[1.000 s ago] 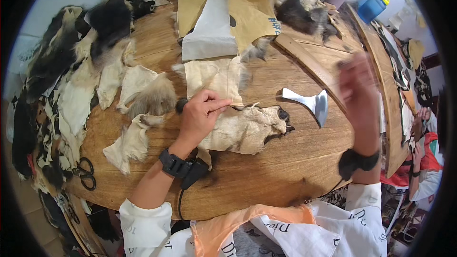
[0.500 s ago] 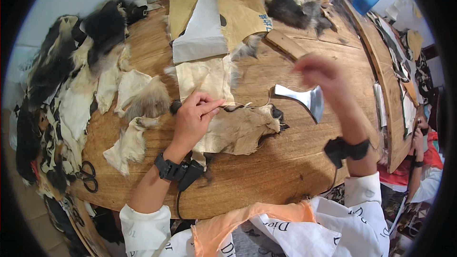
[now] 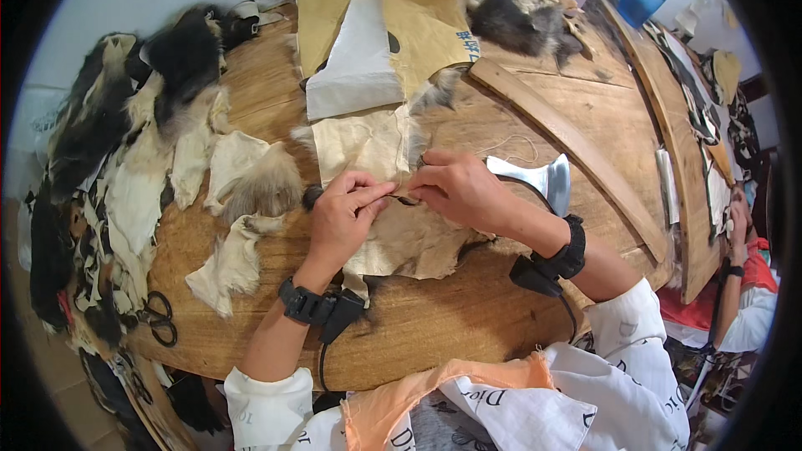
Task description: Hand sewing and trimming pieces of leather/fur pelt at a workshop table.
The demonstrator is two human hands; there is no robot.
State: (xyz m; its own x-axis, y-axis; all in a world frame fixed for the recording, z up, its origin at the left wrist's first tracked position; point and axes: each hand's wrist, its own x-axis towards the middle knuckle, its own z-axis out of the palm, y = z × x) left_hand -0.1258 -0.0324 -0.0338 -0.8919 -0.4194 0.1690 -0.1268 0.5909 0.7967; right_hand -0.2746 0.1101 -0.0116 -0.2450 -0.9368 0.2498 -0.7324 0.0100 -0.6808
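My left hand (image 3: 347,209) pinches the edge where a cream-coloured hide piece (image 3: 359,146) meets a tan fur pelt (image 3: 405,246). Just right of it, my right hand (image 3: 464,192) has its fingertips closed at the same edge; whatever is between them is too small to make out. The hide lies skin side up, with fur showing along its sides. Below both hands the pelt spreads flat on the table, partly covered by the right hand. A pale thread (image 3: 520,144) loops on the wood beyond the right hand. Beside that wrist lies a fan-shaped metal blade (image 3: 547,182).
A long wooden strip (image 3: 576,146) lies at right. Brown paper (image 3: 426,17) and folded white paper (image 3: 355,58) lie at the back. Black-handled scissors (image 3: 159,317) and heaped furs (image 3: 125,159) are at left. Another person's hand (image 3: 739,221) shows at far right.
My right hand has come down and left from above the blade to the edge beside my left hand, closing there. The wooden strip is now uncovered. My left hand keeps its pinch.
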